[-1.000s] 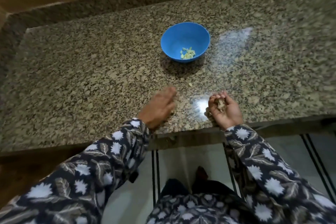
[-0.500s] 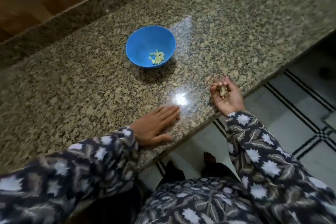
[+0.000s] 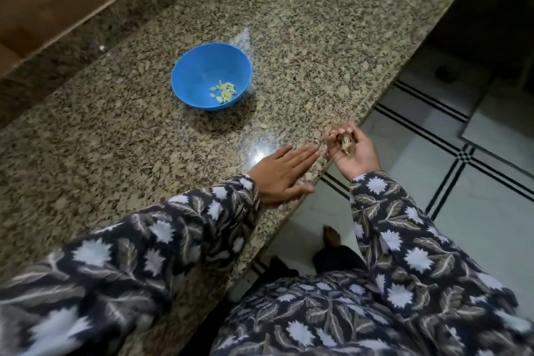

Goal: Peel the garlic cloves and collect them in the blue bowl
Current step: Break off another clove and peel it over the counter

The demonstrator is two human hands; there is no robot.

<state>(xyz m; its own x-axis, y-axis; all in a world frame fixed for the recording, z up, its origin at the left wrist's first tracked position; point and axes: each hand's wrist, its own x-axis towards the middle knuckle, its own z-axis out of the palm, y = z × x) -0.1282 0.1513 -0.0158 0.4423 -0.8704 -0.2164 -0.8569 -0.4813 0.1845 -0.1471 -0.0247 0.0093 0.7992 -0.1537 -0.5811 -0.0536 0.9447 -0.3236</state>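
Note:
A blue bowl [image 3: 211, 76] stands on the granite counter [image 3: 303, 23] and holds several peeled garlic cloves [image 3: 224, 91]. My left hand [image 3: 281, 173] lies flat and open on the counter near its front edge, fingers pointing right. My right hand [image 3: 351, 150] is cupped palm up just off the counter edge, holding a small heap of garlic skins [image 3: 346, 143]. One small pale piece [image 3: 263, 126] lies on the counter between the bowl and my hands.
The counter's front edge [image 3: 372, 104] runs diagonally from lower left to upper right. Beyond it is a white tiled floor [image 3: 476, 211] with black stripes, and a foot [image 3: 331, 235] shows below. A granite backsplash [image 3: 86, 35] borders the counter's far side.
The view has swung left, so the bowl now sits further from my hands. My left hand went from curled to flat and slid right toward my right hand, which kept its skins.

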